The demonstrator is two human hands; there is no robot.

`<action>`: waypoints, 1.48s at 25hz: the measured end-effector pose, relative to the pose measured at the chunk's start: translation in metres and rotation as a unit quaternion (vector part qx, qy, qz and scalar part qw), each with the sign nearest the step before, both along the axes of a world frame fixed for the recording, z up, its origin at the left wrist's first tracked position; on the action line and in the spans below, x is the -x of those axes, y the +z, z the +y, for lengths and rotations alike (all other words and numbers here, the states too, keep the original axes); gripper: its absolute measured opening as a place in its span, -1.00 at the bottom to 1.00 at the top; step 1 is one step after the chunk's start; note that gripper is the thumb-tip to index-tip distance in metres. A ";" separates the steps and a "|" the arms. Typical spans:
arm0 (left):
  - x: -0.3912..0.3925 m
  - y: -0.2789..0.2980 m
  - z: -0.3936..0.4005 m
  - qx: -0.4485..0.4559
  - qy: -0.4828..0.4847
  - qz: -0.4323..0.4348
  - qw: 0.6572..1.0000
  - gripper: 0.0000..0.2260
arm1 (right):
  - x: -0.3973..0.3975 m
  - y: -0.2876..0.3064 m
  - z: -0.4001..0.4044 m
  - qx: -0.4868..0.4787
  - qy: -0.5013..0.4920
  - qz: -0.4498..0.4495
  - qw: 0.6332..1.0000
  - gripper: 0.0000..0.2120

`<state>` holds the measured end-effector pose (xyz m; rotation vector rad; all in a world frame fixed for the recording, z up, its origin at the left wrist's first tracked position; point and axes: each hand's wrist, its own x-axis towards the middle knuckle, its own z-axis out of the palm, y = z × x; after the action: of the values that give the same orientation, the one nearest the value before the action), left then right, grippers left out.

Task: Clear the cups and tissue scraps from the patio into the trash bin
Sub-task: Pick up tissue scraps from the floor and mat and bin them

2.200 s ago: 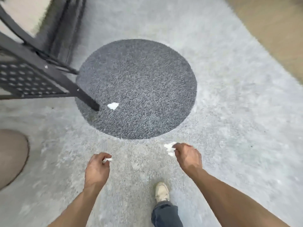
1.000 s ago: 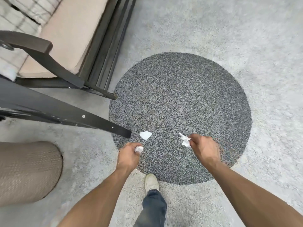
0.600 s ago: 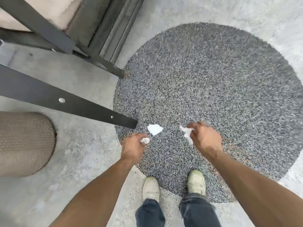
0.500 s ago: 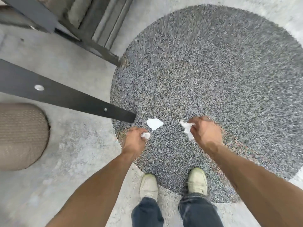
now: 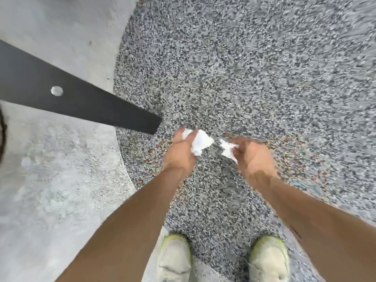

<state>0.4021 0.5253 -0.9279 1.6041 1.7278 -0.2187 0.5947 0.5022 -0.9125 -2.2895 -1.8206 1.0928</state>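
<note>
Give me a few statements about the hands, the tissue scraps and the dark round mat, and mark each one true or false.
1. The left hand is on a white tissue scrap. True.
2. The right hand is empty. False: it grips a smaller tissue scrap.
3. Both shoes stand on the bare concrete. False: the right shoe stands on the round speckled mat and the left shoe straddles its edge.
4. A dark metal bar ends at the mat's left side. True.
5. A cup lies on the mat. False: no cup is in view.
</note>
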 end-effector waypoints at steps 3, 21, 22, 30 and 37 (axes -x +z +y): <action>-0.001 -0.019 0.006 -0.027 -0.041 0.013 0.999 -0.25 | 0.009 -0.025 0.009 0.042 -0.015 -0.004 0.999 -0.75; 0.026 0.195 0.005 -0.039 -0.011 0.043 0.998 -0.76 | 0.007 0.200 0.036 -0.047 -0.013 0.079 0.996 -0.78; 0.024 0.220 0.008 -0.048 -0.012 0.035 0.998 -0.77 | 0.002 0.226 0.035 -0.065 -0.005 0.069 0.995 -0.78; -0.022 0.481 0.031 -0.143 -0.079 -0.044 0.986 -0.74 | -0.066 0.480 -0.010 -0.119 -0.047 -0.027 0.991 -0.78; -0.099 0.709 0.015 -0.208 -0.217 -0.119 0.946 -0.82 | -0.124 0.709 -0.099 -0.205 -0.247 -0.053 0.946 -0.79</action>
<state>0.5009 0.5400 -0.2193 2.2131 1.2726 0.1398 0.7184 0.4028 -0.2031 -2.3695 -1.2274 0.4720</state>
